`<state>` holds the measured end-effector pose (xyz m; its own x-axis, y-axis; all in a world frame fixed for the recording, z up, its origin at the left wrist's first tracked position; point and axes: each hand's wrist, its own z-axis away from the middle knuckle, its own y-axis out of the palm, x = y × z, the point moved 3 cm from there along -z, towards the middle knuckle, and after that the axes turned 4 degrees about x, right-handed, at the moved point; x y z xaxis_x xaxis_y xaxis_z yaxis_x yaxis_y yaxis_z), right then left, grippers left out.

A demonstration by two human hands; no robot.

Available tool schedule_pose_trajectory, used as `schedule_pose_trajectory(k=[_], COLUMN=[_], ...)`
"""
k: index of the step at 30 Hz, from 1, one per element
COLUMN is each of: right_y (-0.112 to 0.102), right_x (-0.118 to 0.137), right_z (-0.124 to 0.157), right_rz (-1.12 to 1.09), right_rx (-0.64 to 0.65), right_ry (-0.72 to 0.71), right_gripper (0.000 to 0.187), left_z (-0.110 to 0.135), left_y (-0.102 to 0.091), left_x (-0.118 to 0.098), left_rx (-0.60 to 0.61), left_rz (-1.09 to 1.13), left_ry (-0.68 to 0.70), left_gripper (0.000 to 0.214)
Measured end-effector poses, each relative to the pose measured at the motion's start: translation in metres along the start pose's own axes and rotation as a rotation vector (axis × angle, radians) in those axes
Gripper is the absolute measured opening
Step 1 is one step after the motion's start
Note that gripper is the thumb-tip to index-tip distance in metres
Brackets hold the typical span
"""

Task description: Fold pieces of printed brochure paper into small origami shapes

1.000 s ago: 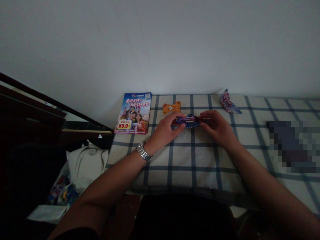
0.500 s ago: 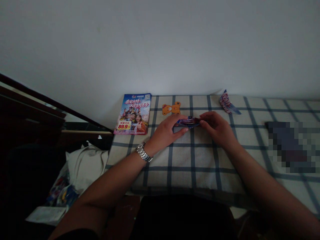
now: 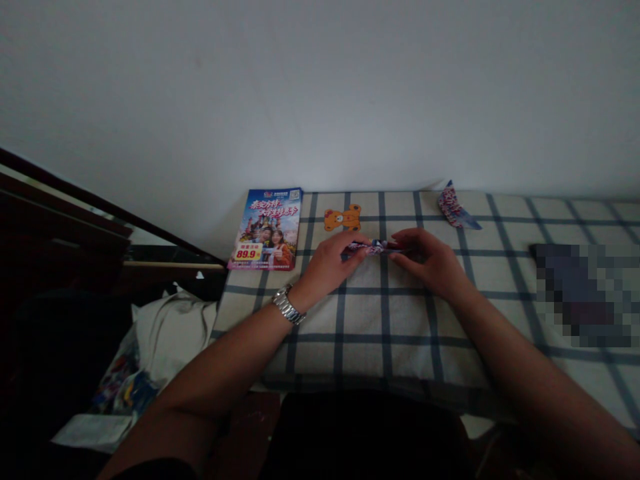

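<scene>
A small folded piece of printed paper (image 3: 373, 247), blue and pink, lies pressed flat on the checked cloth (image 3: 385, 320). My left hand (image 3: 330, 263), with a metal watch at the wrist, pinches its left end. My right hand (image 3: 427, 260) pinches its right end. Both hands rest on the cloth with the paper stretched thin between the fingertips.
A colourful leaflet (image 3: 267, 228) lies at the cloth's far left corner. An orange bear-shaped cutout (image 3: 343, 218) sits behind my hands. Another folded paper shape (image 3: 455, 207) stands near the wall. A blurred dark patch (image 3: 583, 293) lies to the right. Bags and cloth (image 3: 170, 327) lie on the floor at left.
The paper was held open and wider between my hands a second ago; now it is folded narrower and pressed down onto the cloth. Both hands moved slightly lower.
</scene>
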<state>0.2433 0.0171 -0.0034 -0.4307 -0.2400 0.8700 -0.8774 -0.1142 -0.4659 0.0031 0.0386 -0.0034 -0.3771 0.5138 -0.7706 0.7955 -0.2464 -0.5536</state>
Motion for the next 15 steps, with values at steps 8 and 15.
schedule_pose_trajectory(k=[8, 15], right_y=[0.0029, 0.0039], right_x=[-0.0018, -0.0011], right_z=[-0.0007, -0.0015], right_rz=[-0.055, -0.065], right_rx=[-0.001, 0.004], right_ry=[-0.003, 0.009], right_gripper=[0.030, 0.027], left_z=[-0.0010, -0.0006], left_y=[0.0011, 0.0006], left_x=[-0.0006, -0.0024], left_rx=[0.029, 0.043], left_rz=[0.029, 0.003], left_ry=[-0.022, -0.013], left_gripper=[0.015, 0.014])
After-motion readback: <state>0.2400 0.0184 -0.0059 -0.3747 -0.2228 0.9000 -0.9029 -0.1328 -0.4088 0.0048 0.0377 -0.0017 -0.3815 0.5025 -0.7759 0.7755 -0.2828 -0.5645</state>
